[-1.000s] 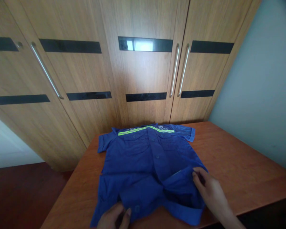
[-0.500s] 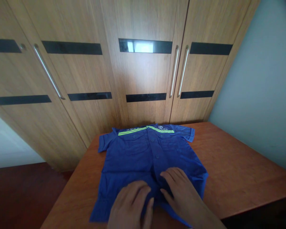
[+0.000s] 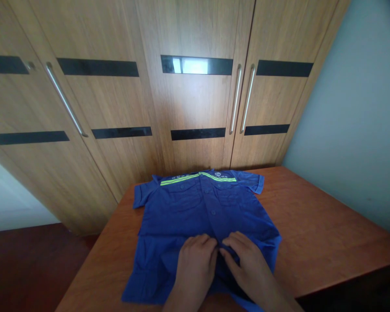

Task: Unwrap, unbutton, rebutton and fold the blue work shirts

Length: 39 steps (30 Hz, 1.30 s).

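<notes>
A blue short-sleeved shirt (image 3: 178,216) lies front up on the wooden table, its collar end away from me. Yellow-green reflective strips cross its chest, and buttons run down the front placket. My left hand (image 3: 196,264) is closed on the shirt's front edge, low on the placket. Close beside it, my right hand (image 3: 247,262) pinches the cloth on the other side, thumb and fingers curled around a fold. The fingertips of both hands nearly meet. Whether a button is between them is hidden. Around the hands the lower cloth is bunched, and the hem reaches toward me.
The brown table (image 3: 315,216) extends to the right of the shirt. Behind it stands a wooden wardrobe (image 3: 195,104) with black strips and metal handles (image 3: 235,99). A pale wall (image 3: 354,143) borders the right side. Dark red floor (image 3: 35,264) shows at the left.
My left hand has moved up and right, closing on the shirt's front edge beside my right hand. My right hand stays near the placket, now with a raised fold of cloth in its fingers.
</notes>
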Each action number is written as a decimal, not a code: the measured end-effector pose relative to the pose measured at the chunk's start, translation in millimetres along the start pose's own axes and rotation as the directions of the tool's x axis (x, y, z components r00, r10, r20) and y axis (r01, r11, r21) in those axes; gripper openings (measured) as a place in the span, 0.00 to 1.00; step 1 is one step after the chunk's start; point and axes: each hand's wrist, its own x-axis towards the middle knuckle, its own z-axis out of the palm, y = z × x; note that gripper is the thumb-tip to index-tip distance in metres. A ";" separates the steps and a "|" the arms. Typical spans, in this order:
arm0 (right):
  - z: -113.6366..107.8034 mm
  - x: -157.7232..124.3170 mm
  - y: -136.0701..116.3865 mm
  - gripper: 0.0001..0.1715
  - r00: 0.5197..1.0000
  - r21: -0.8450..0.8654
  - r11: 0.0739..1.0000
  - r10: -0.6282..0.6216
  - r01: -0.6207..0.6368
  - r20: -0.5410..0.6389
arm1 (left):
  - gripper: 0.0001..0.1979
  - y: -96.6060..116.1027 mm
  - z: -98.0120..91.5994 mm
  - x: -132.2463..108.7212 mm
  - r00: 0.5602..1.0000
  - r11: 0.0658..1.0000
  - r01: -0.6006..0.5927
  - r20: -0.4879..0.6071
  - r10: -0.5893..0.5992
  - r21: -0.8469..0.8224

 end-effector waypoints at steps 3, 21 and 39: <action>7.7 -1.3 3.7 0.09 0.999 -0.040 0.999 -0.010 0.009 -0.046 | 0.11 -6.0 0.8 -0.6 1.000 0.996 0.009 0.023 -0.007 -0.088; 15.9 2.4 1.6 0.12 0.993 -0.209 0.978 0.001 -0.026 -0.121 | 0.12 -12.8 1.3 1.1 0.999 0.956 -0.010 0.027 0.018 -0.292; -28.9 11.9 53.8 0.16 0.955 0.102 0.963 0.261 -0.249 -0.139 | 0.15 -59.4 -18.8 -16.2 0.983 0.921 0.037 -0.153 -0.104 -0.388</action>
